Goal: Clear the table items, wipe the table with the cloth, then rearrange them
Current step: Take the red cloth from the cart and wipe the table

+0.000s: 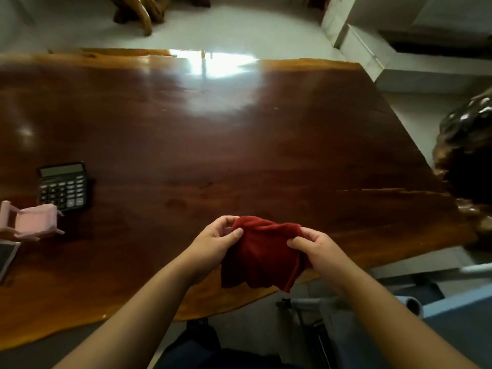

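Observation:
A dark red cloth [259,258] hangs bunched between my two hands above the near edge of the glossy wooden table [213,145]. My left hand [215,241] pinches its upper left corner and my right hand [316,249] pinches its upper right edge. A black calculator [64,186] lies flat at the table's left. Just in front of it stands a small pink toy chair [36,222]. A dark flat item [6,258] shows partly at the far left edge.
A dark carved wooden piece [468,166] stands off the table's right end. Wooden furniture [141,12] sits on the pale floor beyond the far edge. A metal frame and a blue object [415,304] are below the near right edge.

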